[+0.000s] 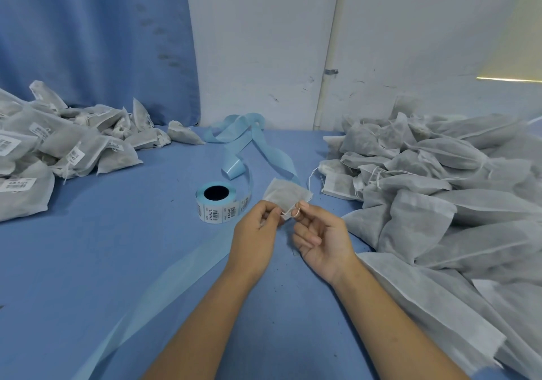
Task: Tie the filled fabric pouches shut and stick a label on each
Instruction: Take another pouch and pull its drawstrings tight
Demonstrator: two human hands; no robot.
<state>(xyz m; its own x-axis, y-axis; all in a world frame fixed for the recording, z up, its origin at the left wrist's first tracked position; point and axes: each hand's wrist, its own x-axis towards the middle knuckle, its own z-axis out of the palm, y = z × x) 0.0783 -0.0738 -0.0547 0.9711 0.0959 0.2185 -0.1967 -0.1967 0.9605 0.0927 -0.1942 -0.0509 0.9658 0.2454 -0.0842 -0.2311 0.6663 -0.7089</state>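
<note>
Just right of the centre of the frame, the small grey non-woven fabric pouch [286, 195] is held a little above the blue cloth-covered table [117, 247]. The left hand [256, 228] pinches the thin white drawstring [289, 211] at the pouch's near edge. The right hand [321, 240] holds the other end of it between thumb and forefinger, with the rest of its fingers loosely bent. A small loop of string shows between the two hands, so I judge the knot is not yet pulled tight.

The risk, as I see it, is in this thin string. If one pinch slips while pulling, the loop can open and the mouth stays loose. If the pull is too strong, the string may break or tear the soft fabric, and the filling could spill on the table.

The roll of white barcode labels on light blue backing [223, 208] stands just left of the hands. The loose light blue backing ribbon [249, 142] curls behind the pouch and could catch the string. An unlabelled pouch dropped on the heap of labelled grey pouches [58, 150] at middle left, instead of staying apart from the big heap of grey pouches [434, 180] at right, would be hard to find again.
</note>
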